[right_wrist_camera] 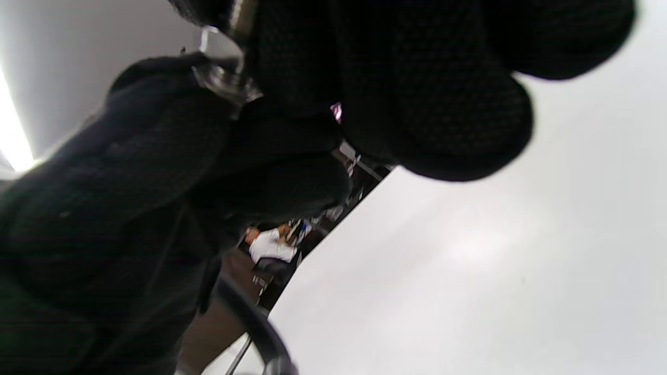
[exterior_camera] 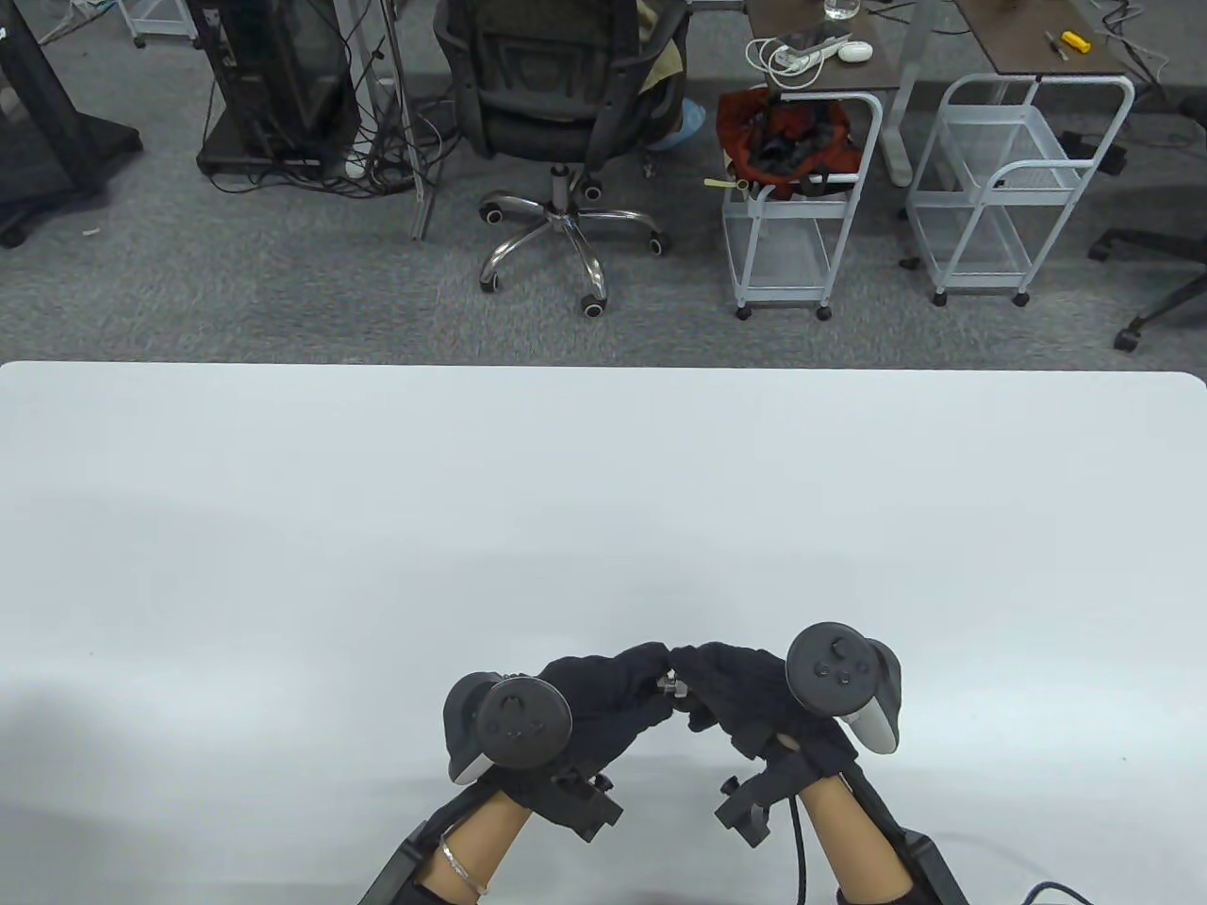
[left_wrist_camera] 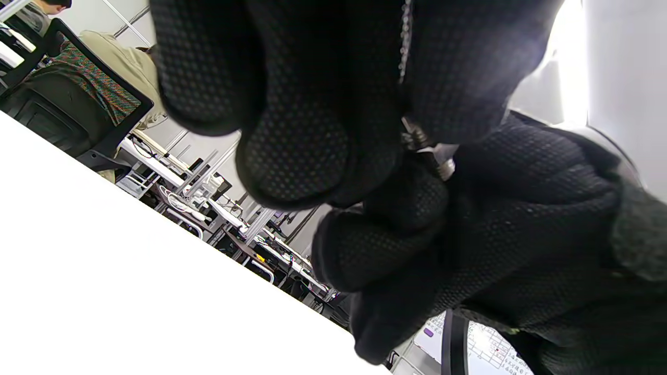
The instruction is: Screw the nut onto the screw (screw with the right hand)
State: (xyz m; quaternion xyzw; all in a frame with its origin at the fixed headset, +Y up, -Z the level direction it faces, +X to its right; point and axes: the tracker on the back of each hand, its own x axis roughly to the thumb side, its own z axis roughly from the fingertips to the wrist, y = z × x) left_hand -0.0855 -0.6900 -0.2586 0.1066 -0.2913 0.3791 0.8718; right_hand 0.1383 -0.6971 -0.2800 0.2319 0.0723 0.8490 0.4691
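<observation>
Nut (exterior_camera: 670, 685) and screw (left_wrist_camera: 417, 139) meet between the fingertips of both hands, just above the near table (exterior_camera: 603, 490) edge. Left hand (exterior_camera: 603, 702) pinches the screw; right hand (exterior_camera: 735, 693) pinches the nut at its tip. Judged progress: parts are mated and threading appears under way; how far the nut has travelled is hidden by the gloves.
</observation>
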